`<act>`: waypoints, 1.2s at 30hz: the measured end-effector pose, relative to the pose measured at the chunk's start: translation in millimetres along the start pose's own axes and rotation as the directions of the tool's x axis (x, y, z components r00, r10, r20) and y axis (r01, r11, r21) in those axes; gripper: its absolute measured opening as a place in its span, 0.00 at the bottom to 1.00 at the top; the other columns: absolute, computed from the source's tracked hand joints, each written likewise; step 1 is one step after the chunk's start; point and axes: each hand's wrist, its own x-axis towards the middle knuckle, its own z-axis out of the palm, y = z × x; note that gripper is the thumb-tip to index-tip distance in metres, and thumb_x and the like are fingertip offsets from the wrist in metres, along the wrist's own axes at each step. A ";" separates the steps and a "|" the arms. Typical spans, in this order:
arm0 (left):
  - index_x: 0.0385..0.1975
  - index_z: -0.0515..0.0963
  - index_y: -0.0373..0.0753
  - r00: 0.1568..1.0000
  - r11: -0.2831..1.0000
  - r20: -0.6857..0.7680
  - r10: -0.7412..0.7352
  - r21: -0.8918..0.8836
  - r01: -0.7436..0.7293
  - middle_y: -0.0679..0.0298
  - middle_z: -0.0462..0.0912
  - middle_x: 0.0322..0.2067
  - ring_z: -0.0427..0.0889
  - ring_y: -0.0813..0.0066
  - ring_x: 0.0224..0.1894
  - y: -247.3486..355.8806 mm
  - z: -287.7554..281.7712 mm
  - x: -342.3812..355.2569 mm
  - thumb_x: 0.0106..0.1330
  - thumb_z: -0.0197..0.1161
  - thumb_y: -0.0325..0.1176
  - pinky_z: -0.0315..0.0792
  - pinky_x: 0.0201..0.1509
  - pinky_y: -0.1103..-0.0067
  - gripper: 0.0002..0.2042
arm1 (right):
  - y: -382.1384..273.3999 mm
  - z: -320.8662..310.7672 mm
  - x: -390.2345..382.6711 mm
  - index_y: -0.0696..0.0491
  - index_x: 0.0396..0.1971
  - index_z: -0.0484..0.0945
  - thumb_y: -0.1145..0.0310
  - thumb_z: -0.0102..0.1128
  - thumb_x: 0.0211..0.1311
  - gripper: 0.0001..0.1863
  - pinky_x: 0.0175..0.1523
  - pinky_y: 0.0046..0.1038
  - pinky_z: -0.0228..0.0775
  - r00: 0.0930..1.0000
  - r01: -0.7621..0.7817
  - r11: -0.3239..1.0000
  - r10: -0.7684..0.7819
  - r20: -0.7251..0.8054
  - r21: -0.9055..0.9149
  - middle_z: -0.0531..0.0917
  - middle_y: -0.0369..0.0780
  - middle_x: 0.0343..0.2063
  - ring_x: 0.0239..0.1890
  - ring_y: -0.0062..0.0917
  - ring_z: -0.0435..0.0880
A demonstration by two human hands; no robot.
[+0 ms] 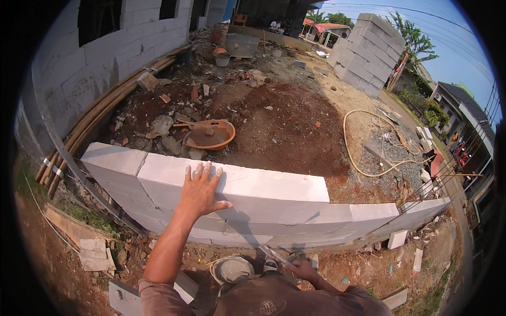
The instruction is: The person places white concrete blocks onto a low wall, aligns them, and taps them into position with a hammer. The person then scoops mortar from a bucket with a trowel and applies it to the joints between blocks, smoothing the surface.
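My left hand [199, 187] lies on the upper edge of a long pale block [269, 184], fingers spread over its top and thumb stretched to the right. This block sits on a low wall of light grey blocks [274, 231], beside another top block [113, 157] on its left. Low in front of the wall, my right hand [304, 270] is closed around a narrow metal hand tool [278, 256] angled up to the left; its exact kind is hard to make out. A round bucket [233, 269] with grey contents stands on the ground near my body.
Behind the wall, an orange basin [221, 134] rests on rubble and reddish soil. A yellowish hose [348, 142] curls at the right. Bamboo poles [100, 110] lie along the house wall on the left. Stacked blocks [366, 52] rise at the back right; loose blocks [397, 239] lie in front.
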 end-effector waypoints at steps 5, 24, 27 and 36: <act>0.63 0.60 0.45 0.996 1.000 0.090 -0.013 -0.026 0.016 0.48 0.59 0.63 0.56 0.47 0.66 -0.3 10.9 8.5 0.44 0.57 0.72 0.44 0.69 0.55 0.48 | 39.0 37.6 -10.4 0.56 0.16 0.73 0.52 0.58 0.59 0.23 0.18 0.24 0.56 0.969 -0.244 0.912 0.219 0.113 0.329 0.70 0.34 0.11 0.12 0.16 0.68; 0.63 0.61 0.52 0.987 0.987 0.101 -0.122 0.121 0.109 0.54 0.58 0.64 0.56 0.55 0.67 -1.9 13.3 10.8 0.38 0.60 0.73 0.48 0.68 0.56 0.50 | 82.7 -33.8 -35.7 0.51 0.24 0.68 0.58 0.49 0.66 0.15 0.11 0.18 0.55 0.861 -0.079 0.704 0.405 -0.308 0.706 0.63 0.31 0.08 0.06 0.16 0.62; 0.63 0.61 0.51 0.995 0.990 0.068 -0.070 0.124 0.061 0.55 0.59 0.64 0.57 0.57 0.66 2.0 22.7 22.0 0.38 0.60 0.73 0.49 0.68 0.55 0.49 | 60.5 -62.1 -17.2 0.54 0.31 0.72 0.52 0.50 0.66 0.18 0.11 0.17 0.51 0.874 0.030 0.646 0.353 -0.333 0.763 0.63 0.30 0.08 0.06 0.14 0.61; 0.62 0.63 0.50 0.985 0.970 0.098 -0.146 0.211 0.122 0.55 0.60 0.63 0.58 0.59 0.66 8.6 13.0 22.8 0.32 0.63 0.71 0.56 0.65 0.57 0.52 | 8.7 -89.4 34.6 0.54 0.45 0.73 0.54 0.46 0.67 0.19 0.13 0.20 0.55 0.881 0.084 0.426 0.391 -0.267 0.901 0.67 0.31 0.12 0.08 0.15 0.63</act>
